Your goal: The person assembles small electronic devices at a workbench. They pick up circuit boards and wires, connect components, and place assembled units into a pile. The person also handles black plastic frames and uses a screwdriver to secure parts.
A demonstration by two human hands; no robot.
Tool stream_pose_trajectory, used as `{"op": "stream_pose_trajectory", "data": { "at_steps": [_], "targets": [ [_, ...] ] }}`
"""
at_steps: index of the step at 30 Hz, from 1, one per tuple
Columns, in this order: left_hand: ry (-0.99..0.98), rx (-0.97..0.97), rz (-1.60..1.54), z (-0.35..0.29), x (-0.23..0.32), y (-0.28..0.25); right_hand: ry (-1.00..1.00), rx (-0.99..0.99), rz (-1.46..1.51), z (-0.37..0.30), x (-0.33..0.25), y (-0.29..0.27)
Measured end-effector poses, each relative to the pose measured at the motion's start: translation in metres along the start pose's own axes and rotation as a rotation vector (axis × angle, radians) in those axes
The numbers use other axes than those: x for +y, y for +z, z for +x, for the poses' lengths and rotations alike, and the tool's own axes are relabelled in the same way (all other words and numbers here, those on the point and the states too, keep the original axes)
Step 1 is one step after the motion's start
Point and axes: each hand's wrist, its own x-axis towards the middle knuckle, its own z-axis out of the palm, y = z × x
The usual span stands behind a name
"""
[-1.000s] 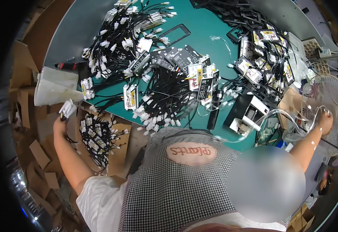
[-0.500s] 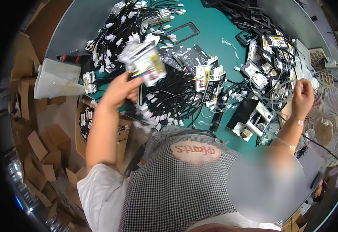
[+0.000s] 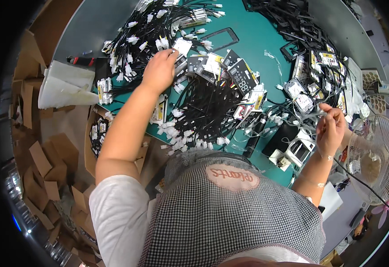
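My left hand (image 3: 160, 71) reaches over the left-middle of the bench, its fingers bent down beside a white-faced module (image 3: 183, 46) and the edge of a black board. What they grip, if anything, is hidden. To its right, black printed display boards (image 3: 242, 76) lie fanned over a bundle of black cables (image 3: 210, 104) with white plugs (image 3: 176, 138). Label-faced modules (image 3: 252, 104) rest at the bundle's right edge. Above the right side of the bench, my right hand (image 3: 330, 131) has curled fingers near clear plastic strips; I cannot make out what is in them.
A heap of wired modules (image 3: 303, 95) and black frames (image 3: 288, 20) fills the right back. More plugged cables (image 3: 130, 40) lie at the back left. A fan (image 3: 368, 164) stands at right. Cardboard boxes (image 3: 47, 164) lie at left.
The bundle of label-faced modules that my left hand held up is no longer seen raised; that hand has moved up and rightward to the pile. My right hand has come down and left.
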Motion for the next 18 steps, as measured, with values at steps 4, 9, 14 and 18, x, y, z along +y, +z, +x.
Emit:
{"op": "stream_pose_trajectory", "data": {
  "at_steps": [4, 9, 14, 18],
  "targets": [
    [0.323, -0.229, 0.444, 0.027, -0.024, 0.012, 0.026, -0.011, -0.048, -0.002, -0.001, 0.013],
    [0.303, -0.448, 0.572, 0.053, -0.037, 0.027, 0.049, 0.010, -0.090, -0.008, -0.005, 0.013],
    [0.328, -0.423, 0.360, 0.067, -0.055, 0.020, 0.080, 0.058, -0.133, -0.019, -0.011, 0.011],
    [0.198, -0.043, -0.018, 0.089, -0.069, -0.046, 0.134, 0.064, -0.074, -0.023, -0.013, 0.005]
  ]
}}
